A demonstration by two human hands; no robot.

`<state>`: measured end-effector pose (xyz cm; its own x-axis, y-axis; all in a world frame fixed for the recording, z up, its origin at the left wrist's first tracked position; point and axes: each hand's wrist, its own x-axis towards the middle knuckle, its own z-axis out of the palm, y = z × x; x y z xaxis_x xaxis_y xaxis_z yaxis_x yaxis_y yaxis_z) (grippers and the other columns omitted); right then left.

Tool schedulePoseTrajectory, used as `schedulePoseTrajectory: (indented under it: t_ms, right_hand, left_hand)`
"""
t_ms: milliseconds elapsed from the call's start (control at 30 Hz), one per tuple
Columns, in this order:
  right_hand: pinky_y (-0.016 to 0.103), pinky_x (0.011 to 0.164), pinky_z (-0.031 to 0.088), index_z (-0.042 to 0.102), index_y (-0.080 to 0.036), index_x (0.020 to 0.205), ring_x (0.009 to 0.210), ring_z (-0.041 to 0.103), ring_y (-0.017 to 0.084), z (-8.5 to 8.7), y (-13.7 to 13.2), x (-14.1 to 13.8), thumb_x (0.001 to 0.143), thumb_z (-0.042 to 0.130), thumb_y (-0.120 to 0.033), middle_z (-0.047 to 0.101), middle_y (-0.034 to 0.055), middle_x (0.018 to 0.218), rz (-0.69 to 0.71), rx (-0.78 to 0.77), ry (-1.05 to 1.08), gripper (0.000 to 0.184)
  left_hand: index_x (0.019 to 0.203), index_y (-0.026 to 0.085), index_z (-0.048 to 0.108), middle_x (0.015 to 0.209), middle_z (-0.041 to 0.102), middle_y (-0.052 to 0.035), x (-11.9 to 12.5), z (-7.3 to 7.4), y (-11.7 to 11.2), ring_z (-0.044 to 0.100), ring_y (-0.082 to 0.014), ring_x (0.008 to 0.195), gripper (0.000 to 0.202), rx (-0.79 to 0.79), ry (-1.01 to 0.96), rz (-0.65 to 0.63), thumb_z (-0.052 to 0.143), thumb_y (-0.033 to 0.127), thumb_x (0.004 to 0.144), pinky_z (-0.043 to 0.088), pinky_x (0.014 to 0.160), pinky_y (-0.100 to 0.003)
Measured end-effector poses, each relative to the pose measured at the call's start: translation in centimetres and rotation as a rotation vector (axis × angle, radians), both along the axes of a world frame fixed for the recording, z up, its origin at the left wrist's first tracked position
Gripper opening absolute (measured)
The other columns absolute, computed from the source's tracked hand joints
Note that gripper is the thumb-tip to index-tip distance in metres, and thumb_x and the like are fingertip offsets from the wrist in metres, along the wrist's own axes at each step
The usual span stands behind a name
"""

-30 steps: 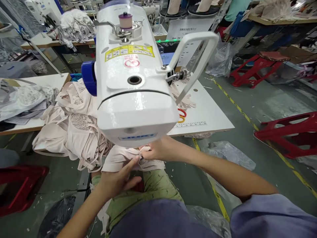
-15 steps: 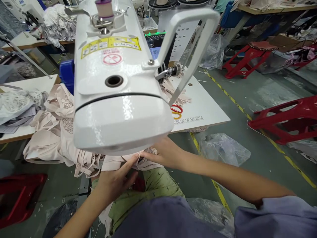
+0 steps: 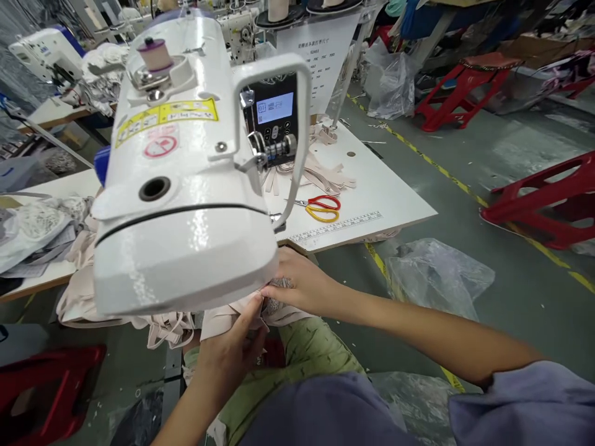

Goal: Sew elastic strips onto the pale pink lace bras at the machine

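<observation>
A white sewing machine (image 3: 186,248) fills the left middle of the head view, and its head hides the needle area. Just below its front edge, my left hand (image 3: 230,347) pinches a pale pink fabric garment piece (image 3: 218,319) between thumb and fingers. My right hand (image 3: 304,282) grips the same piece from the right, its thumb close to the left fingertips. Some lace-like grey fabric shows between the two hands. The right fingertips are partly hidden under the machine head.
Red-and-yellow scissors (image 3: 323,209) lie by a printed ruler (image 3: 339,228) on the white table (image 3: 395,201). Pale strips (image 3: 325,173) lie behind them. More pink garments (image 3: 79,297) hang at left. Red stools (image 3: 548,201) and a plastic bag (image 3: 437,275) are on the floor.
The view has shifted, so the machine sits further left and its display panel and the whole scissors now show. Both hands keep hold of the fabric, with little movement between them.
</observation>
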<state>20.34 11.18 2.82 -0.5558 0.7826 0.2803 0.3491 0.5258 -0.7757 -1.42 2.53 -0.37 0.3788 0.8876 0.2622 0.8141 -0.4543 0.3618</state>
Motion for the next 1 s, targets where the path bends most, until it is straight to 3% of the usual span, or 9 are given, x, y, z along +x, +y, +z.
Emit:
schedulePoseTrajectory:
  t_ms: [167,300,400,533,667,767,867,933,1000]
  right_hand:
    - [0.038,0.099,0.046,0.071,-0.023,0.103,0.11,0.058,0.02,-3.1,-1.3,0.1,0.094,0.058,-0.024,0.067,0.0069,0.108,-0.112,0.383,0.113,0.015]
    - [0.038,0.104,0.044,0.067,-0.029,0.116,0.109,0.06,0.017,-4.8,-1.9,0.7,0.092,0.054,-0.018,0.071,0.0034,0.107,-0.072,0.636,0.047,0.029]
    - [0.038,0.105,0.042,0.07,-0.033,0.108,0.105,0.061,0.017,-4.6,-1.4,0.9,0.09,0.058,-0.019,0.074,-0.0018,0.1,-0.086,0.705,-0.05,0.025]
    - [0.036,0.099,0.041,0.07,-0.032,0.102,0.095,0.06,0.017,-3.4,-1.2,0.7,0.089,0.059,-0.015,0.074,-0.003,0.089,-0.076,0.746,-0.076,0.024]
    - [0.034,0.084,0.043,0.071,-0.029,0.097,0.088,0.059,0.018,-3.0,-2.3,0.5,0.09,0.054,-0.015,0.069,0.0024,0.084,-0.097,0.537,-0.07,0.023]
    - [0.03,0.068,0.046,0.064,-0.025,0.111,0.073,0.058,0.016,-3.8,-3.1,0.4,0.095,0.05,-0.027,0.064,0.0032,0.083,-0.127,0.021,0.115,0.022]
    - [0.026,0.054,0.045,0.047,-0.021,0.13,0.055,0.048,0.012,-4.6,-2.6,-0.1,0.098,0.045,-0.042,0.058,0.001,0.078,-0.204,-0.495,0.341,0.039]
    - [0.028,0.06,0.049,0.043,-0.021,0.131,0.061,0.053,0.014,-4.6,-1.6,-0.9,0.095,0.048,-0.046,0.06,0.0035,0.084,-0.258,-0.542,0.379,0.044]
    - [0.033,0.073,0.052,0.043,-0.022,0.129,0.08,0.059,0.02,-4.2,-0.3,-1.8,0.094,0.049,-0.045,0.062,0.0081,0.097,-0.266,-0.423,0.305,0.042]
  left_hand:
    - [0.145,0.025,0.051,0.093,0.073,-0.0113,-0.1,0.3,-0.1,0.069,-0.0262,0.088,0.052,0.056,0.12,-0.004,0.057,0.027,0.093,0.051,0.075,-0.028]
    - [0.146,0.026,0.049,0.091,0.073,-0.0097,-0.5,0.6,-0.4,0.066,-0.0194,0.067,0.052,0.049,0.128,-0.015,0.054,0.028,0.094,0.048,0.064,-0.025]
    - [0.147,0.027,0.047,0.1,0.074,-0.0097,-1.4,1.1,-0.2,0.059,-0.0131,0.054,0.052,0.01,0.087,-0.081,0.052,0.028,0.095,0.045,0.055,-0.021]
    - [0.145,0.029,0.049,0.1,0.074,-0.0078,-2.5,2.0,0.7,0.06,-0.0124,0.056,0.049,-0.034,0.088,-0.207,0.049,0.025,0.096,0.043,0.054,-0.019]
    - [0.139,0.029,0.058,0.064,0.065,-0.0017,-2.1,2.4,1.0,0.042,-0.0118,0.038,0.046,0.011,0.148,-0.159,0.05,0.025,0.094,0.024,0.04,-0.022]
    - [0.136,0.028,0.06,0.072,0.067,-0.0058,-1.2,2.6,0.7,0.048,-0.0148,0.046,0.047,-0.008,0.104,-0.1,0.053,0.026,0.09,0.031,0.045,-0.023]
    - [0.134,0.028,0.062,0.084,0.07,-0.009,-0.2,2.7,0.1,0.057,-0.0191,0.059,0.045,-0.031,0.063,-0.036,0.056,0.027,0.089,0.042,0.056,-0.025]
    - [0.134,0.029,0.061,0.086,0.07,-0.0088,0.3,2.5,-0.5,0.058,-0.02,0.062,0.044,-0.042,0.075,0.025,0.055,0.029,0.09,0.043,0.058,-0.025]
    - [0.139,0.03,0.056,0.087,0.07,-0.0076,0.9,2.3,-1.0,0.058,-0.0197,0.061,0.047,-0.064,0.099,0.087,0.054,0.03,0.092,0.04,0.055,-0.025]
